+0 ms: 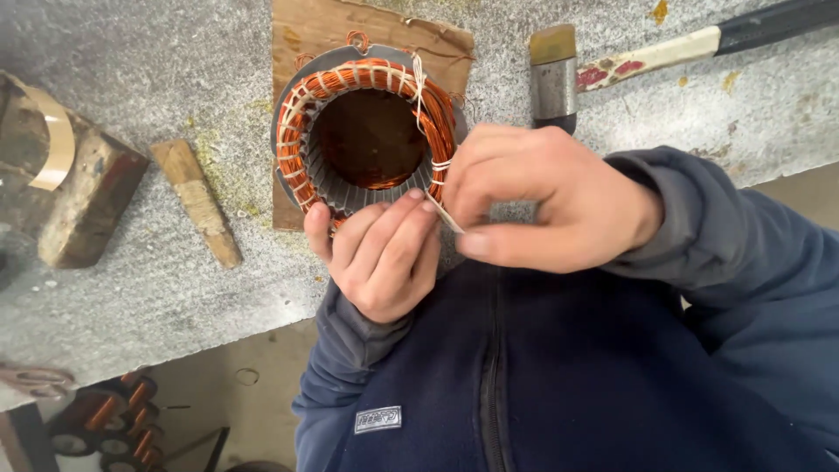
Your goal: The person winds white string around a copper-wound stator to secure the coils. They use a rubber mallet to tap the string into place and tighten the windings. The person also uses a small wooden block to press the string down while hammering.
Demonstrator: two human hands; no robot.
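A round grey metal motor stator with orange copper windings [367, 131] stands on a piece of brown cardboard [306, 35] on the grey stone bench [157, 79], with its open hole facing up. A thin white lacing cord [419, 96] is tied around the copper coil at several places along the upper rim.

The left hand [380, 253] rests against the near edge of the stator, its fingers [398, 223] curled close together and pressing on the end of the white cord. The right hand [542, 197] is just beside it, touching it; its thumb and first fingers are pinched shut on the same cord, which comes out between the two hands as a short pale piece. Both arms wear dark blue fleece sleeves.

Behind the right hand lies a hammer with a grey steel head and a pale handle [559, 74]. To the left of the stator lie a small tapered wooden wedge [197, 201] and, further left, a dark wooden block [87, 201]. Below the bench edge some copper coils [114, 419] are visible.
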